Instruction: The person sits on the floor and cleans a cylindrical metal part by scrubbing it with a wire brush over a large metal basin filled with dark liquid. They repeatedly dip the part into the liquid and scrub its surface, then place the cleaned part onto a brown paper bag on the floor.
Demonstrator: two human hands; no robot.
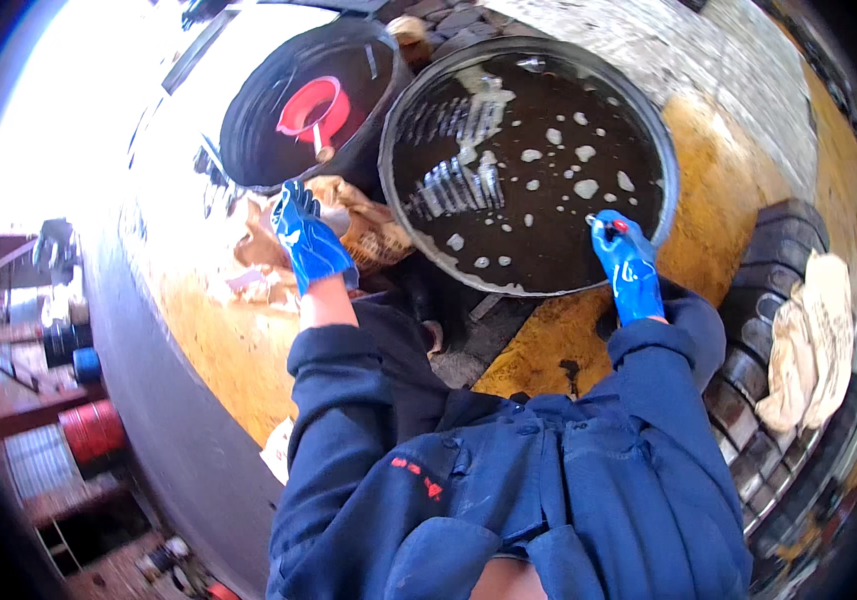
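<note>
Round tub (666, 150) of dark, foam-flecked liquid (568, 95), your glossy-gloved right hand (629, 264) pinching a small red piece (619, 227) over its near-right edge, left hand (310, 243) released, beyond its left edge.

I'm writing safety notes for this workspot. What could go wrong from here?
The right hand, in a glossy blue rubber glove, appears to pinch a small red object over the large, round, grey-rimmed tub; it could slip into the dark, foam-flecked liquid.

By the left hand, a bare wrist shows below the navy fabric sleeve; splashes might reach it.

The crumpled brown sack lies close to the tub; spilled liquid might soak it.
</note>
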